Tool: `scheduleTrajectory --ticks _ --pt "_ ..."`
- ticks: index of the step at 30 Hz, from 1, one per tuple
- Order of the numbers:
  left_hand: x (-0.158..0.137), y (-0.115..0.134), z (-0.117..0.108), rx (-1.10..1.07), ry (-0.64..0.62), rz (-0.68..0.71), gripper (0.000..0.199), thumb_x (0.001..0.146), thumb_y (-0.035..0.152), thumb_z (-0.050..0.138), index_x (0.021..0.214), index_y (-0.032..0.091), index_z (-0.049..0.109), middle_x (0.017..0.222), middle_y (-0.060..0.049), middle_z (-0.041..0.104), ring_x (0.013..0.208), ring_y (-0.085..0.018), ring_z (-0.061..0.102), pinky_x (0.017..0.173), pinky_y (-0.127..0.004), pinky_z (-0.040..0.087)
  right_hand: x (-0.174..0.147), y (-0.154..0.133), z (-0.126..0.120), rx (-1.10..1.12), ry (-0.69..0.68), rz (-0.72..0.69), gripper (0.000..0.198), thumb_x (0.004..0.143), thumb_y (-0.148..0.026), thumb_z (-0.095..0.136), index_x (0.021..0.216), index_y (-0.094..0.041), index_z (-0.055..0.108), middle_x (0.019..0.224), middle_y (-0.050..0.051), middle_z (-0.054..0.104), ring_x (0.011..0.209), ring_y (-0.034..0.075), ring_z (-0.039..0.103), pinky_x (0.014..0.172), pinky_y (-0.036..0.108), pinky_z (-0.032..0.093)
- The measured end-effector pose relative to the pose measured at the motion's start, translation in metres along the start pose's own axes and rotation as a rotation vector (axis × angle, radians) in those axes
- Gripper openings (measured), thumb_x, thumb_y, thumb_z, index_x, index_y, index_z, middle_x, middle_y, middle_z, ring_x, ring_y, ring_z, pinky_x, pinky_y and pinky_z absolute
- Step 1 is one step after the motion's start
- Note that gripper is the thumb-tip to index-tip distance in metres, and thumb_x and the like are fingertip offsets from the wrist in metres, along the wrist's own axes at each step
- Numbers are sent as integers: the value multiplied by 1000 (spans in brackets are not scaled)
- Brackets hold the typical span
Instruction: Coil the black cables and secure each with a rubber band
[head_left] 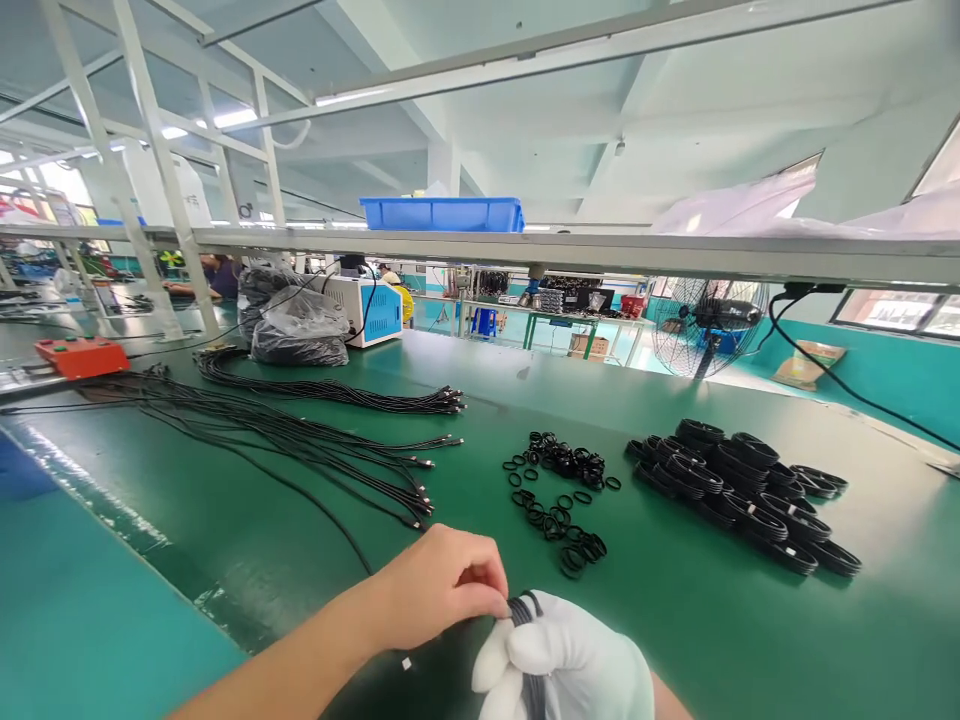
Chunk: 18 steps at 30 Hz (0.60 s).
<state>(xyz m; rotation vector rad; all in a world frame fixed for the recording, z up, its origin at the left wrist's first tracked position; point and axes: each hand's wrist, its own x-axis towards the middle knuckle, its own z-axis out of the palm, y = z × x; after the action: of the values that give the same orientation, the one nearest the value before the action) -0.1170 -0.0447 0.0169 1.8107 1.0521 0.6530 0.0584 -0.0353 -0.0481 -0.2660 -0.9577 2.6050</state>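
A black cable wound into a small coil (534, 690) is gripped in my right hand (577, 650), which wears a white glove. My bare left hand (442, 580) meets it at the coil's upper end, thumb and forefinger pinched together. What lies between those fingertips is hidden. Just beyond my hands, loose black rubber rings (559, 520) are scattered on the green table (465, 480). Long black cables (322, 455) lie to the left, their connector ends pointing towards the rings. On the right rests a pile of coiled black cables (735, 490).
A red control box (82, 357) stands far left. Behind the cables are a plastic bag of dark items (300, 325) and a blue-white machine (371, 310). A shelf (600, 250) bearing a blue bin (442, 214) crosses above the table. Beyond is a black fan (709, 320).
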Motion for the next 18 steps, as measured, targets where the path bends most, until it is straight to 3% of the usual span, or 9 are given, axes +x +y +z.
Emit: scheduleTrajectory --ticks 3,8,11,14,18 --pt "3 -9 16 -351 -35 -112 18 78 33 58 86 19 50 65 8 45 45 -4 35 42 -17 29 -2 0 -2 -17 -38 -43 32 66 -32 68 85 -6 70 74 12 71 69 20 68 63 29 50" --pt "10 -17 51 -741 97 34 37 71 48 65 80 18 45 59 10 36 43 -3 21 37 -16 15 -7 -4 -2 -122 24 -128 32 56 -37 74 69 -7 71 59 8 67 50 14 60 47 20 43" --pt "6 -4 55 -607 184 53 28 80 45 57 82 18 48 55 9 37 46 -5 28 41 -16 23 -12 -13 4 -159 97 -183 33 55 -40 74 62 -8 71 53 6 63 48 12 57 47 20 41" --pt "-1 12 53 -374 235 28 12 79 25 57 87 17 51 69 4 50 61 -8 43 57 -19 38 -19 -26 10 -314 89 -170 34 56 -40 75 64 -8 70 54 4 62 52 12 56 54 22 43" --pt "-4 15 59 -214 317 16 14 69 12 57 78 19 48 69 3 51 61 -10 46 59 -21 40 -35 -43 14 -538 12 -5 31 77 -39 64 91 -11 64 86 3 64 77 15 60 72 31 49"
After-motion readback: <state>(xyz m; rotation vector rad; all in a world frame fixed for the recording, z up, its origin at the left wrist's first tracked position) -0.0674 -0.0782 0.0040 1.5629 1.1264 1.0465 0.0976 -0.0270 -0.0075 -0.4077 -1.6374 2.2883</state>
